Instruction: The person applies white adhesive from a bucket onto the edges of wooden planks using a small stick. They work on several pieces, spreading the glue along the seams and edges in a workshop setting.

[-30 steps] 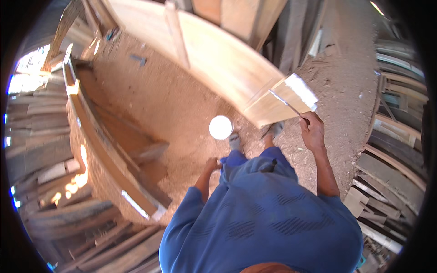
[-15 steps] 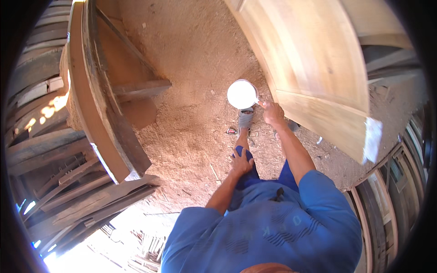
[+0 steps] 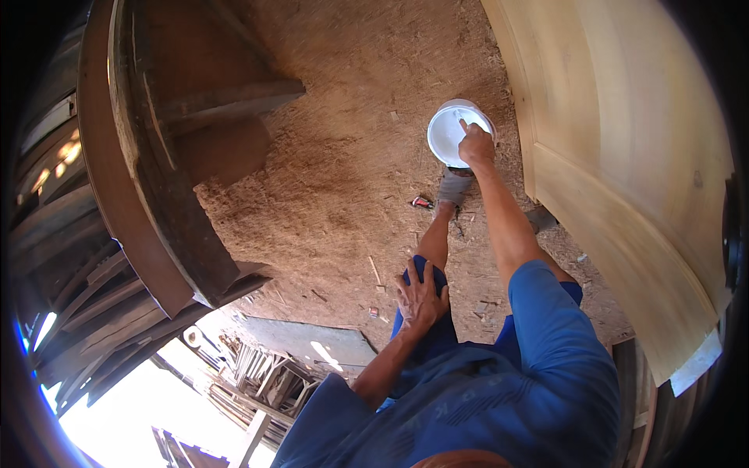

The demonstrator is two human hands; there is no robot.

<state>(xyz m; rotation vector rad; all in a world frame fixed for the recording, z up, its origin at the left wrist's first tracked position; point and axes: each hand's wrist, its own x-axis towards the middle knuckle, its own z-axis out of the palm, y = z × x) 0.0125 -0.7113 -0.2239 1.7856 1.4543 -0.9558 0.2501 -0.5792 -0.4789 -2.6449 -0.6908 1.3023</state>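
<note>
A round white bucket (image 3: pixel 468 104) stands on the ground in front of my left foot, with white material inside. My right hand (image 3: pixel 476 148) reaches over its near right side, fingers closed and pointing into it. Whatever they grip is too small to make out. My left hand (image 3: pixel 421 298) rests on my bent left knee, its fingers spread and holding nothing. Just left of my left foot lies a small red and black object (image 3: pixel 422 203).
A large pale wooden panel (image 3: pixel 624 156) stands along the right side. On the left, a long brown wooden piece (image 3: pixel 133 210) rises beside stacked boards (image 3: pixel 101 327). Wood scraps lie on the sawdust-covered ground (image 3: pixel 328 195). More timber (image 3: pixel 265 382) is piled at the lower left.
My right hand has moved from the bucket's right edge to over its opening. My view has shifted, so bucket and panel appear farther right. My left hand stays on the knee.
</note>
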